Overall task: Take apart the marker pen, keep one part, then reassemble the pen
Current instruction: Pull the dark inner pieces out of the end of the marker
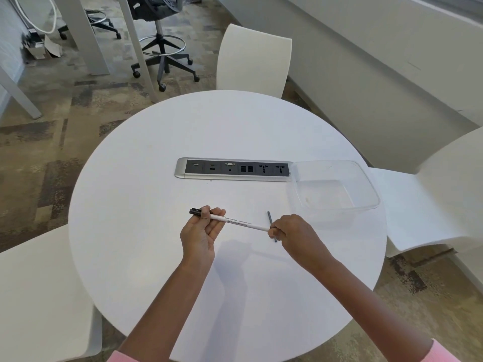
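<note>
Left hand point(201, 228): your fingers curl round the marker pen point(240, 222) beside its black cap point(195, 211).
Right hand point(292, 233): you pinch the pen's other end.
Count: one pen, one dark rod point(269, 218) by your right fingers, one clear tub point(369, 185).
Pen: white barrel, black print, held above the table point(156, 178).
</note>
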The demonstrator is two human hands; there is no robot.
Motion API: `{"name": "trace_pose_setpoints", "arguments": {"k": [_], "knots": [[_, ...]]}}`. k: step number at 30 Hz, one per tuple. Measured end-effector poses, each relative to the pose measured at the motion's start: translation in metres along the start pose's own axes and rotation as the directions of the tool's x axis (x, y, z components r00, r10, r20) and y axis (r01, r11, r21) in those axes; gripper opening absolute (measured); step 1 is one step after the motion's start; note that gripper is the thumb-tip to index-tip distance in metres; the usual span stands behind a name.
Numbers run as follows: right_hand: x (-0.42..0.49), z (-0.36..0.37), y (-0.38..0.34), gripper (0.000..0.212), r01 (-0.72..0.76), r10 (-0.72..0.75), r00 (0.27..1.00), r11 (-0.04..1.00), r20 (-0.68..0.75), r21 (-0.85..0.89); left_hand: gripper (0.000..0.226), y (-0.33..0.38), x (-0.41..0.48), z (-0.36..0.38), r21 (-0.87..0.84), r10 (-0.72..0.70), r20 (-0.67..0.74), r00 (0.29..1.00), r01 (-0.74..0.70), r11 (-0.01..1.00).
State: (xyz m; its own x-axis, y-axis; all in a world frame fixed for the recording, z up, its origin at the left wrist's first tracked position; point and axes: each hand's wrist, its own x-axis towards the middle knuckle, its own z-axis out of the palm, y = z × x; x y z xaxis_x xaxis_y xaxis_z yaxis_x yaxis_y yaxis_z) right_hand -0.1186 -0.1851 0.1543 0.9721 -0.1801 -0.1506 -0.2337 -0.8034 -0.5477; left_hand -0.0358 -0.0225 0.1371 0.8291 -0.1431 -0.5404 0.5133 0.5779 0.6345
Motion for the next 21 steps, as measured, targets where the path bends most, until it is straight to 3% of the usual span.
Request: {"name": "trace_pose_setpoints", "arguments": {"k": [4,7,10,14,18,21], "knots": [[0.004,-0.016,-0.001,0.028,-0.200,0.145,0.952,0.960,0.269,0.193,0.017,0.000,0.002,-0.003,0.030,-0.014,0.016,1.000,0.014,0.999],[0.007,-0.018,-0.001,0.029,-0.244,0.162,0.937,0.937,0.309,0.251,0.017,0.000,0.003,-0.003,0.018,-0.023,0.012,1.000,0.023,1.000],[0.004,-0.017,-0.004,0.026,-0.208,0.156,0.963,0.949,0.220,0.236,0.016,0.001,0.005,-0.002,0.002,-0.026,-0.002,1.000,0.026,1.000],[-0.003,-0.007,-0.005,0.017,-0.050,0.056,0.997,0.993,-0.046,0.109,0.015,0.003,0.007,-0.003,-0.021,-0.029,-0.016,0.999,0.029,0.999],[-0.006,0.005,-0.005,0.029,0.043,-0.048,0.982,0.999,-0.183,-0.031,0.014,0.003,0.009,-0.003,-0.045,-0.039,-0.015,0.999,0.038,0.998],[-0.005,0.012,-0.007,0.019,0.093,-0.115,0.958,0.991,-0.264,-0.097,0.012,0.004,0.010,-0.002,-0.052,-0.048,-0.014,0.999,0.047,0.997]]}}
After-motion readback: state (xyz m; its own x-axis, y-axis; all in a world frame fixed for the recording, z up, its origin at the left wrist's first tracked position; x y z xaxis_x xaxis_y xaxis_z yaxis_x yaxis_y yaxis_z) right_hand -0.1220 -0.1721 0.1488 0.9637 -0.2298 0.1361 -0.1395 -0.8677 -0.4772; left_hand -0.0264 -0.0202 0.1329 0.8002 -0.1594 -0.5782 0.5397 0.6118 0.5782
